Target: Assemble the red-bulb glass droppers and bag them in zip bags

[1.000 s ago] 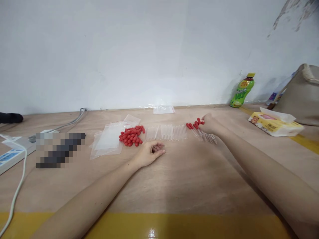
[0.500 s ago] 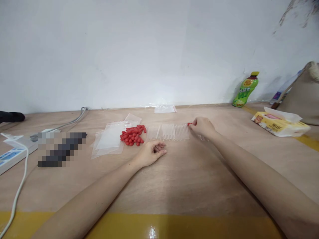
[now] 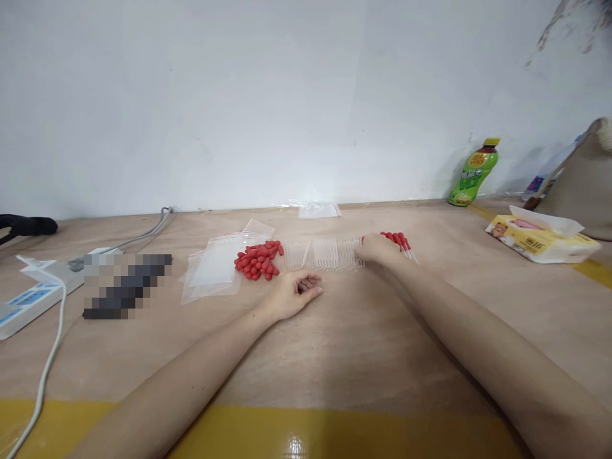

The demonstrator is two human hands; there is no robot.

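White wall (image 3: 239, 115) backs the desk (image 3: 363, 344): red-topped tubes (image 3: 398, 239) lie rightmost; bare tubes (image 3: 325, 254) and loose red bulbs (image 3: 258, 260) remain leftward. Left grip (image 3: 300, 293) curls empty, loosely apart; right grip's (image 3: 377, 250) state is hidden.

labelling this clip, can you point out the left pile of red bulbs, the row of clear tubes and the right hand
Left pile of red bulbs (image 3: 258, 262): head view, middle of the heap
Row of clear tubes (image 3: 327, 254): head view, near its middle
Right hand (image 3: 380, 248): head view, back of the hand
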